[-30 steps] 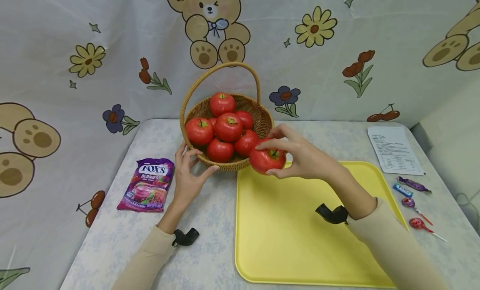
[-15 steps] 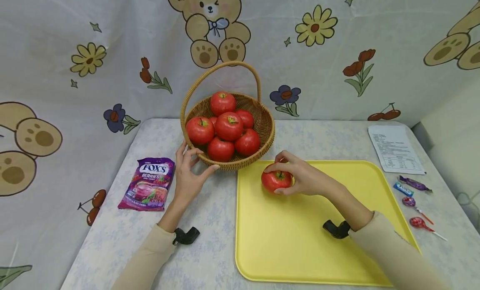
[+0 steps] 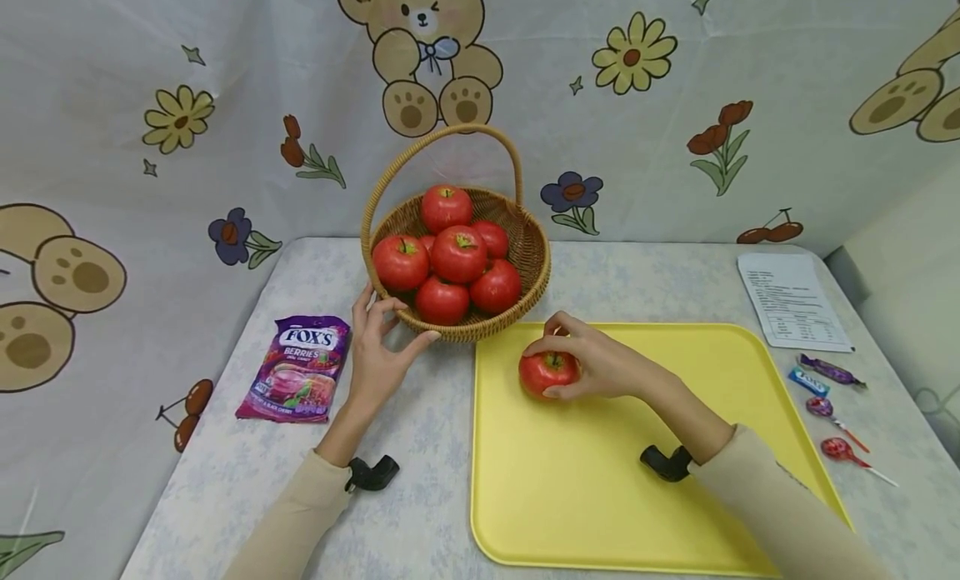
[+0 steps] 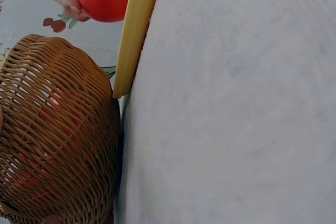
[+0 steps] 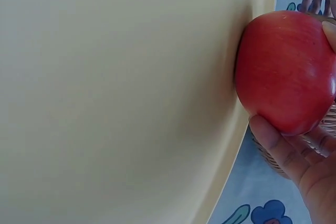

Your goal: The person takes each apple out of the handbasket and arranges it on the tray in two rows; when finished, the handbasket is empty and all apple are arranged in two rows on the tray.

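A red apple [image 3: 542,382] stands near the back left corner of the yellow tray [image 3: 570,488]. My right hand [image 3: 603,362] holds it between thumb and fingers; in the right wrist view the apple [image 5: 286,72] appears to rest against the tray surface [image 5: 115,98]. The wicker basket [image 3: 535,255] behind the tray carries several more red apples [image 3: 459,255] and has a tall arched handle. At its front left my left hand [image 3: 375,359] grips the rim, thumb low and fingers on the side. In the left wrist view the basket's woven wall [image 4: 63,129] hides most of that hand.
Left of the basket lies a purple candy bag [image 3: 296,370]. Beyond the tray's right side are a printed sheet [image 3: 793,301], a purple-wrapped sweet [image 3: 831,369], a blue-wrapped sweet [image 3: 808,382] and two lollipops [image 3: 837,449]. A patterned cloth [image 3: 247,55] hangs behind the table.
My right hand has carried the apple from the basket's front right down onto the tray, shifting it slightly left in the last half second. My left hand has stayed at the basket.
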Available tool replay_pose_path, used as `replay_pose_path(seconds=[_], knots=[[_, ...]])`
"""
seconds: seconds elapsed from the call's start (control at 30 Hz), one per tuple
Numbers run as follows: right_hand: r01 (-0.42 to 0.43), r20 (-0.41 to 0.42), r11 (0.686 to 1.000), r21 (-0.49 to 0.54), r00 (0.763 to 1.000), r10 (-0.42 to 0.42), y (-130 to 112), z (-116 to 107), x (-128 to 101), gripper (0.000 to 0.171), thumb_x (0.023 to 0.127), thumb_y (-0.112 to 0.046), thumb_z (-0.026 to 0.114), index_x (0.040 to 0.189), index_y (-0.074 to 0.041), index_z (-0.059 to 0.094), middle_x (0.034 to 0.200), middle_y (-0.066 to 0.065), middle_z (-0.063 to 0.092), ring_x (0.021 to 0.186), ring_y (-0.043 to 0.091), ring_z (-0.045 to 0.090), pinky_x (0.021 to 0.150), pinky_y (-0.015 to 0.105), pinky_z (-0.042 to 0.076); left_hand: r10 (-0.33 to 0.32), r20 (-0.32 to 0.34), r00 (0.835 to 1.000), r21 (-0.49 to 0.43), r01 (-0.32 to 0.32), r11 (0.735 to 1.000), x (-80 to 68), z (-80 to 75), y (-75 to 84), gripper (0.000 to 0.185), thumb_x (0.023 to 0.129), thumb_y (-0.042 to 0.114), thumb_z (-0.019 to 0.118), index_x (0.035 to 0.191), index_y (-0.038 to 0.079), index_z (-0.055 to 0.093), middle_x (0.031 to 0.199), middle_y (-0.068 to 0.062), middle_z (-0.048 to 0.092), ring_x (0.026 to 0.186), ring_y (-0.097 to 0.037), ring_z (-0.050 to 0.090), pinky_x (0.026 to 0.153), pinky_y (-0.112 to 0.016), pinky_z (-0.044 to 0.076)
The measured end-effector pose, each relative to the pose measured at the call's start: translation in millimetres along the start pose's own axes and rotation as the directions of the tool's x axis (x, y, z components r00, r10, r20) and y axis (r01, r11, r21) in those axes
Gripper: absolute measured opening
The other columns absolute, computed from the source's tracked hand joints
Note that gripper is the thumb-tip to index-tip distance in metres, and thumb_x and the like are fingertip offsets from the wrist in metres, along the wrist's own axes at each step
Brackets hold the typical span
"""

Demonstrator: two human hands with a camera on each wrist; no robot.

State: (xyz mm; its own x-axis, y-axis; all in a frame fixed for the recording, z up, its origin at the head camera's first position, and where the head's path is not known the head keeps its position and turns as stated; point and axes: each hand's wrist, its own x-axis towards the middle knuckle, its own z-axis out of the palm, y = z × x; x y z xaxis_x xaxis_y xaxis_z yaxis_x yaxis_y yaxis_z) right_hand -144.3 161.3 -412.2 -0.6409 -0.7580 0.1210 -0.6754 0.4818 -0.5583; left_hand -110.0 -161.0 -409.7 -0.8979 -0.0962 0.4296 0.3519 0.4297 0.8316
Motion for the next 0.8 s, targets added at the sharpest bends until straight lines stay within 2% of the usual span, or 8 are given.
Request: replay_pose_path(seconds=[0.43,0.8], knots=[[-0.008,0.024,1.0,0.024,1.0,0.008,3.8,-0.1,1.3,0.048,0.077,-0.028,0.084,0.121,-0.026,0.066,0.115,0.002,0.046,0.101,0.017,0.054,0.083,0.029,0.057,0.006,-0.01,1.0,-0.01,-0.006,1.0,-0.4,0.0,1.0,0.049,0.076,0.004,0.083,0.113,-0.006,0.053,0.156,-0.027,0.017,0.145,-0.042,0.026,0.1,-0.06,0.048],[-0.026,0.006,1.0,-0.011,1.0,0.027,1.9,1.2,-2.4,0.048,0.079,-0.032,0.082,0.123,-0.028,0.064,0.116,0.001,0.047,0.101,0.015,0.054,0.084,0.032,0.056,0.001,-0.004,1.0,-0.012,-0.001,1.0,1.4,0.6,1.6,0.049,0.076,0.004,0.083,0.113,-0.005,0.053,0.156,-0.028,0.015,0.145,-0.043,0.026,0.1,-0.061,0.048]])
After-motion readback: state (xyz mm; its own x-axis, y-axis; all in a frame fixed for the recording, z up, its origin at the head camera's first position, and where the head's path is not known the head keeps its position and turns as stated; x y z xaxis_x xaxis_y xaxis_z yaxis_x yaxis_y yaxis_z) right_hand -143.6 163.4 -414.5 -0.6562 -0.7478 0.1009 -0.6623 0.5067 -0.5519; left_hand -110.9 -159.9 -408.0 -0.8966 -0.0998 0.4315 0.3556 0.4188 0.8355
